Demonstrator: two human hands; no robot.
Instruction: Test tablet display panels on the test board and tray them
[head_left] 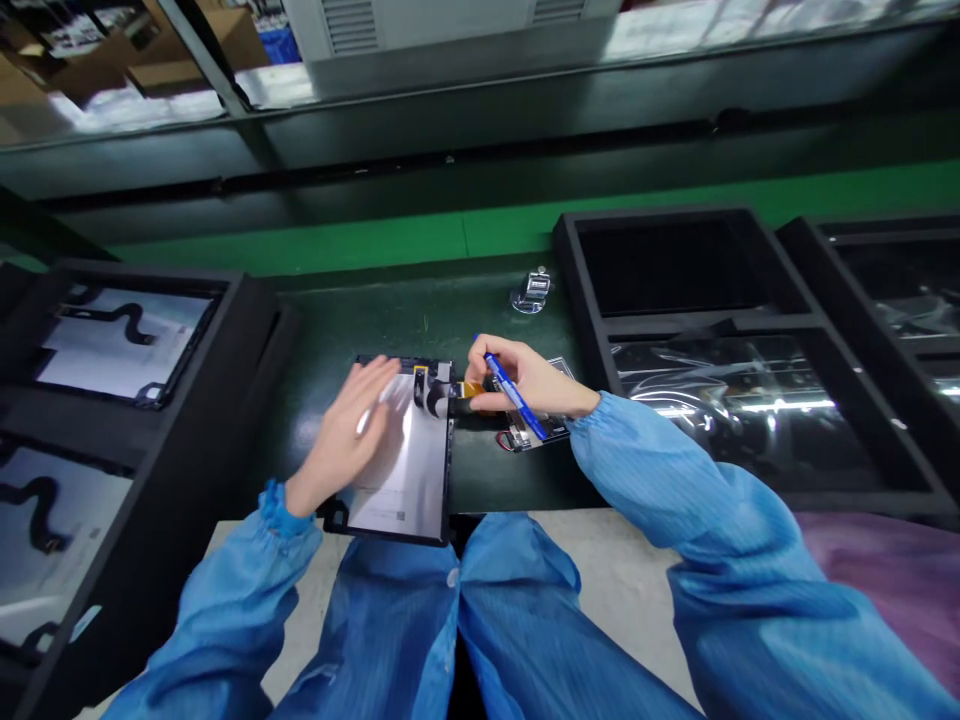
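A tablet display panel [401, 470] lies face down at the bench's front edge, its pale back showing. My left hand [349, 425] rests over its left side with the fingers stretched out. From the panel's upper right a black and orange flex cable [442, 393] runs toward a small circuit board assembly [559, 425] with red wires. My right hand [525, 378] has a blue marker pen [516, 398] tucked in it, slanting down to the right. Its thumb and fingertips are at the cable's orange end; whether they grip it is hard to tell. That hand partly covers the board.
Black foam trays [259, 300] with similar panels stand at left. At right are more black trays [585, 300] holding dark screens and clear-filmed panels [712, 400]. A chrome tally counter [532, 290] sits toward the back. Cardboard boxes [172, 50] are beyond the bench.
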